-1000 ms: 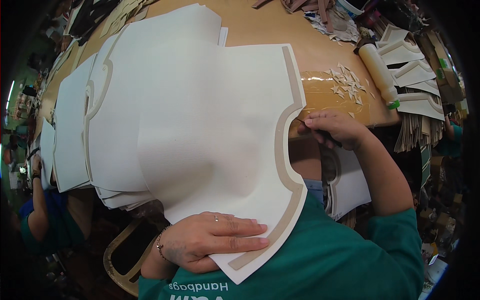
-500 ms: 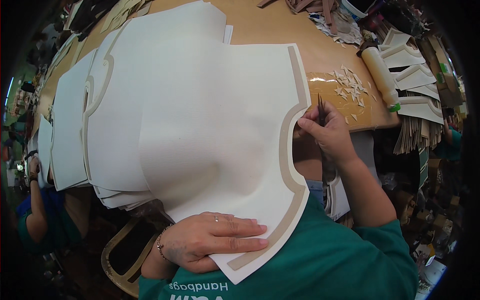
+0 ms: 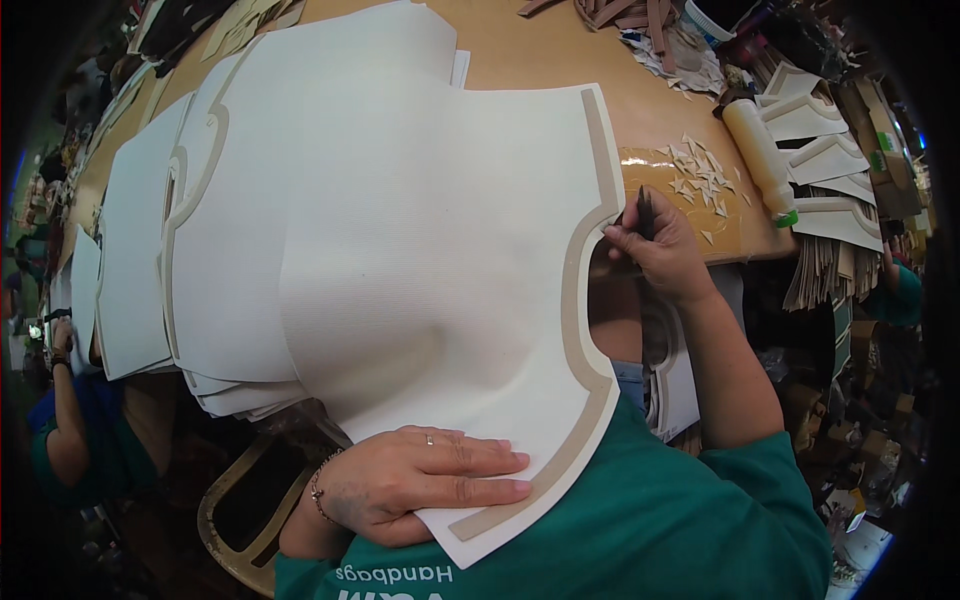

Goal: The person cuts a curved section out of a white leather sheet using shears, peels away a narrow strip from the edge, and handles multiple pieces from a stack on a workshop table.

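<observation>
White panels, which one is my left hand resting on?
The large white panel on top, your left hand flat near its bottom corner; the others, overlapping to its left, bear neither of your hands.

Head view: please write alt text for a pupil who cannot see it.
A person's left hand rests on a large white sheet with a beige strip along its notched edge, while the right hand, holding a slim dark tool, is at that edge. Small triangular scraps and a green-capped bottle lie on the tan table.
</observation>
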A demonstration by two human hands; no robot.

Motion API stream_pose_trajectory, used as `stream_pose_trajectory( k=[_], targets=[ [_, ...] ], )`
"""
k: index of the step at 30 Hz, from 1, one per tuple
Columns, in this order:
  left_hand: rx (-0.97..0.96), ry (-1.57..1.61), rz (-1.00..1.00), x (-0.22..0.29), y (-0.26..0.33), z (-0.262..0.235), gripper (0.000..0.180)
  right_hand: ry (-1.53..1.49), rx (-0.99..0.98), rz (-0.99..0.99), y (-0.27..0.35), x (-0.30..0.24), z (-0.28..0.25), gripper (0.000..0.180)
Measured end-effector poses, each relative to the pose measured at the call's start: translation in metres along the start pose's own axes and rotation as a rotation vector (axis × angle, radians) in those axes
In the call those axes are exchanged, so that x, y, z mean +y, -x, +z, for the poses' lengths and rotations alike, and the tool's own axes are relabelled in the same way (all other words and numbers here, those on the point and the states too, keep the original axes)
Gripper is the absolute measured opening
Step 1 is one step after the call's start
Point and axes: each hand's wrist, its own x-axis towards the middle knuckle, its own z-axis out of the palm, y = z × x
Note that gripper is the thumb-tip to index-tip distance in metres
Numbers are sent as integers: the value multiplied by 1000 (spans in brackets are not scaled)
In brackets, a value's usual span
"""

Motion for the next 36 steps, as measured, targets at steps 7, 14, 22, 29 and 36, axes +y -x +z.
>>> stream_pose_trajectory(
  k=[7,14,22,29,36],
  targets=[
    [-8,-14,-7,1,0,1,40,-19,11,-32,-1,2,1,19],
    [-19,-43,-6,0,-1,2,41,103,-129,279,11,-25,-8,13],
    [-13,1,9,-1,-5,6,42,217,-459,739,2,-43,-33,32],
    [2,13,-13,-2,-6,8,42,302,-541,821,-23,-44,-29,31],
    [-4,18,-33,0,-7,6,40,365,-586,805,-31,-41,-23,30]
  ],
)
